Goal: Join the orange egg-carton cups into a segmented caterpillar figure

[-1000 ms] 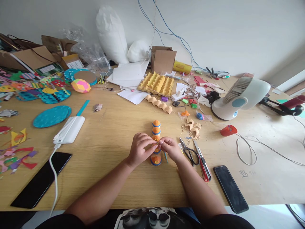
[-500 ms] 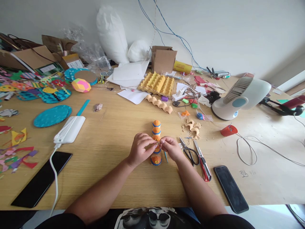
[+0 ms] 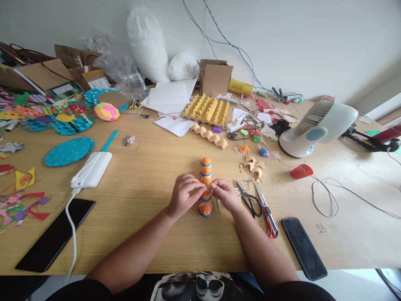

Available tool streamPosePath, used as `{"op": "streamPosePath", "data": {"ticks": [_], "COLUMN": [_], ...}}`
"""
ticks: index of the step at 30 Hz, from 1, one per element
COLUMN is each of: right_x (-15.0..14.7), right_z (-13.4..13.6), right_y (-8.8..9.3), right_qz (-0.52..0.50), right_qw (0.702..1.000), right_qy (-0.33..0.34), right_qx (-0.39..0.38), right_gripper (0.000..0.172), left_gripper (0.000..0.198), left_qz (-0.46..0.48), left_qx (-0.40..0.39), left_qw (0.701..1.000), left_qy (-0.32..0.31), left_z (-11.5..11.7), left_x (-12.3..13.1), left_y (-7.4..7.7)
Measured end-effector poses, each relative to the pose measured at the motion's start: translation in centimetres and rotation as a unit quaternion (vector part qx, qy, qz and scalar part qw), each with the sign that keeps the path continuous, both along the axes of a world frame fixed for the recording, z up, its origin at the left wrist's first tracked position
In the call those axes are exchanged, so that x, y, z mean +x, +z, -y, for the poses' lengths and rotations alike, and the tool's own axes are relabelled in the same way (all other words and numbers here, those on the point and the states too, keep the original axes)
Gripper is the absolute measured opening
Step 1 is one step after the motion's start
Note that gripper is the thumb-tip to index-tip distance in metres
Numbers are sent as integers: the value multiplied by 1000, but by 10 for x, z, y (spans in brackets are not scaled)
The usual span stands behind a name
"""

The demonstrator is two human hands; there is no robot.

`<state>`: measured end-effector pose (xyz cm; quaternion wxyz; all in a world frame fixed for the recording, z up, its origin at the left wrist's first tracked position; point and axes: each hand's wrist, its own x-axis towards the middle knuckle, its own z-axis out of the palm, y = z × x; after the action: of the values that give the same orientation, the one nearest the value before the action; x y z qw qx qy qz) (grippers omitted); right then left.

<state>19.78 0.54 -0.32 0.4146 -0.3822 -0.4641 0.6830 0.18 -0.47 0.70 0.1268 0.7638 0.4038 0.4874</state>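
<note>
A row of orange domes with blue bands, an egg-carton caterpillar [image 3: 206,167], lies on the wooden table [image 3: 150,175] in front of me. My left hand [image 3: 184,195] and my right hand [image 3: 224,195] meet over its middle. Both hands have their fingertips pinched together on a small piece at the caterpillar's back, too small to name. The near end dome [image 3: 205,209] shows below the fingers. A thin blue stick [image 3: 218,205] lies by my right hand.
Scissors [image 3: 249,199] and a red utility knife [image 3: 266,212] lie right of my hands, then a phone [image 3: 303,247]. A white fan [image 3: 316,127] and cable [image 3: 326,196] are at the right. A power bank [image 3: 91,169], another phone [image 3: 53,236], paper cutouts [image 3: 67,151] and a yellow egg tray [image 3: 207,109] fill the left and back.
The hands stay pinched at the same spot on the caterpillar; only slight finger shifts show. Nothing else has moved.
</note>
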Motion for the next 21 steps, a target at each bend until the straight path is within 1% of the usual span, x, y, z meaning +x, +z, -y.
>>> {"op": "streamPosePath", "data": {"ticks": [4,8,12,15,19,21], "right_x": [0,0,0,0,0,-1], "right_z": [-1,-2,-4,-5,-3,0], "right_y": [-1,-3,0,4,6,6], "right_qz": [-5,-27,-76,-112,-102,-85], "right_qw": [1000,999,995,990,990,993], "right_qy": [-10,-28,-58,-49,-32,-14], "right_qx": [2,3,-37,-68,-89,-80], "right_gripper": [41,35,27,22,29,32], "left_gripper": [7,9,12,11,9,9], "left_qz": [1,3,4,5,2,-2], "left_qx": [6,6,-1,0,7,13], "left_qw": [1000,1000,999,1000,1000,1000], "left_qy": [6,19,32,31,28,27], "left_z": [0,0,-1,-1,-1,-1], "left_x": [0,0,0,0,-1,-1], "left_y": [-1,0,0,-1,-2,-3]}}
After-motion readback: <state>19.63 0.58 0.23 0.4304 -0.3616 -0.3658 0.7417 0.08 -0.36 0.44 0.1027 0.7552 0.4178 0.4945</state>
